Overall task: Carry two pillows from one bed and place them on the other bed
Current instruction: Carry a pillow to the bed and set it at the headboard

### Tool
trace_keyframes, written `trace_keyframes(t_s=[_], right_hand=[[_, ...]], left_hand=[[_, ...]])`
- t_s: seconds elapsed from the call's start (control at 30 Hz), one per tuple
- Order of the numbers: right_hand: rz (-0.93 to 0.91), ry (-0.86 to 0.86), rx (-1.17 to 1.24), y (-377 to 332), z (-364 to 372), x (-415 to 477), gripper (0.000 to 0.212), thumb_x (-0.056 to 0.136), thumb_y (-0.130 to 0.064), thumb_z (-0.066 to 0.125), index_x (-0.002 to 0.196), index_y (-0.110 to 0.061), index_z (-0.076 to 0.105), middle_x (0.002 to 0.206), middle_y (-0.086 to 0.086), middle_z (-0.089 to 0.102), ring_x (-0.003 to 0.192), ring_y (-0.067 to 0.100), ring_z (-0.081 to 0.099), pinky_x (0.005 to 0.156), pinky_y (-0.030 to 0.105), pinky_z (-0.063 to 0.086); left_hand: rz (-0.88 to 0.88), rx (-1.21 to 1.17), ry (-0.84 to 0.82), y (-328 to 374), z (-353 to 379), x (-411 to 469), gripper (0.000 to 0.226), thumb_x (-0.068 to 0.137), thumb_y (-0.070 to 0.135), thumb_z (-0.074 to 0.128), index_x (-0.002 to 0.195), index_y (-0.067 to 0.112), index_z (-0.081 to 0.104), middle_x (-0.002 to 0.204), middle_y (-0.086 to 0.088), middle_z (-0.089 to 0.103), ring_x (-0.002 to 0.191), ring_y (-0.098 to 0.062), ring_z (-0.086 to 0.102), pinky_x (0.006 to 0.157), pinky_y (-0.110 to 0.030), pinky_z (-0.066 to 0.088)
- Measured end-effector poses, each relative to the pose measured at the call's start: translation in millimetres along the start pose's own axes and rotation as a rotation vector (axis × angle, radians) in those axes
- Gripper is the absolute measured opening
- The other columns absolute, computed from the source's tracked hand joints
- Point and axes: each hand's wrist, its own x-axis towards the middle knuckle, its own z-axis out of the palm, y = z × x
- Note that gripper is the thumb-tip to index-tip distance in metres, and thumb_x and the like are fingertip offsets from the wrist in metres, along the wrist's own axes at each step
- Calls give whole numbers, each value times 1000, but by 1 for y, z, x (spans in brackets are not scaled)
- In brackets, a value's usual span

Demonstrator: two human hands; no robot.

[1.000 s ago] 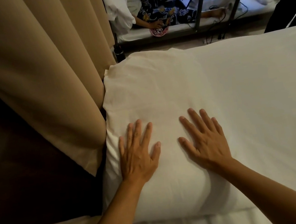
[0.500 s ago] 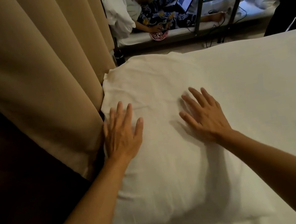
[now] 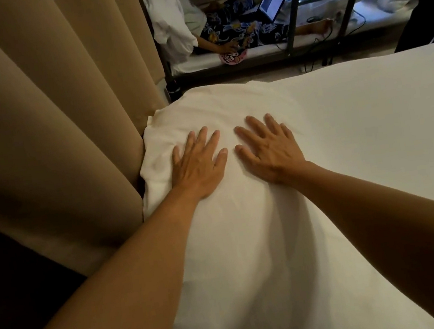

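The bed is covered in white, and the pillow is laid at its left edge against the curtain, its long axis running from near to far. The left hand and the right hand are pressed flat on its far half, fingers spread, nothing gripped; the left edge is judged nearer the left hand.

White pillow flat on the white bed.
It fills the frame's centre and lower middle, lightly creased, its left edge touching the beige curtain.
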Motion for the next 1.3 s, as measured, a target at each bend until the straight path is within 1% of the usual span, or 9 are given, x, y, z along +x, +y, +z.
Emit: trace_keyframes(t_s=[0.13, 0.33, 0.53, 0.63, 0.77, 0.9, 1.07, 1.23, 1.3], right_hand=[[29, -2, -1, 15, 2, 1, 67, 96, -66, 12, 156, -39, 12, 167, -5, 3, 153, 28, -6, 122, 51, 0], [164, -37, 67, 36, 2, -8, 66, 94, -68, 14, 155, -43, 12, 167, -8, 5, 153, 29, 2, 120, 52, 6], [181, -55, 78, 33, -2, -14, 66, 95, -68, 13, 155, -41, 9, 167, -7, 1, 153, 29, 1, 121, 53, 6], [151, -22, 79, 29, -12, -18, 64, 97, -64, 15, 156, -37, 11, 167, -5, 1, 153, 30, -1, 121, 52, 4], [42, -20, 80, 6, -25, -31, 66, 98, -62, 14, 158, -36, 5, 167, -6, -8, 152, 24, -11, 121, 48, -6], [-32, -28, 53, -28, -12, -71, 64, 98, -61, 10, 157, -38, 6, 166, -9, -7, 152, 19, -13, 121, 45, -8], [55, -69, 36, -3, 5, -108, 65, 95, -68, 4, 155, -44, -3, 164, -12, -15, 150, 15, -22, 122, 45, -9], [79, -105, 34, -2, -11, -114, 69, 93, -70, 3, 156, -42, -3, 164, -11, -16, 151, 19, -19, 122, 47, -6], [65, -114, 44, -4, -27, -116, 73, 90, -72, 2, 156, -40, -1, 165, -9, -14, 151, 20, -17, 122, 47, -6]], left_hand=[[-38, 16, 1, -12, 6, 6, 60, 99, 56, 17, 156, 38, 9, 165, 9, 0, 152, -13, -4, 120, -49, -3], [-259, -72, -43, -51, 11, -1, 65, 96, 63, 11, 156, 38, 4, 166, 10, -1, 152, -20, -2, 120, -51, 3], [-328, -91, -66, -57, 7, -14, 66, 96, 63, 12, 156, 37, 2, 166, 7, 1, 152, -22, 3, 120, -50, 6], [-293, -43, -17, -52, -5, -19, 67, 97, 61, 13, 157, 34, 1, 166, 5, 1, 152, -23, 2, 120, -49, 5], [-149, -60, 77, -24, -11, -38, 66, 97, 59, 15, 156, 34, 3, 166, 7, -2, 152, -19, -3, 121, -47, 2], [-1, -65, 88, 7, 3, -69, 68, 92, 62, 14, 156, 37, 6, 165, 9, 0, 152, -14, -3, 121, -43, 1], [-112, -45, 34, -14, 20, -101, 77, 86, 67, 6, 156, 35, 8, 166, 7, 2, 151, -12, -3, 119, -40, 2], [-175, 4, -35, -6, -3, -106, 67, 97, 61, 19, 157, 34, 4, 166, 7, -3, 152, -15, -5, 121, -42, 2], [-177, 26, -69, 1, -20, -112, 67, 97, 61, 18, 157, 35, 2, 166, 7, -4, 152, -17, -6, 121, -43, -2]])
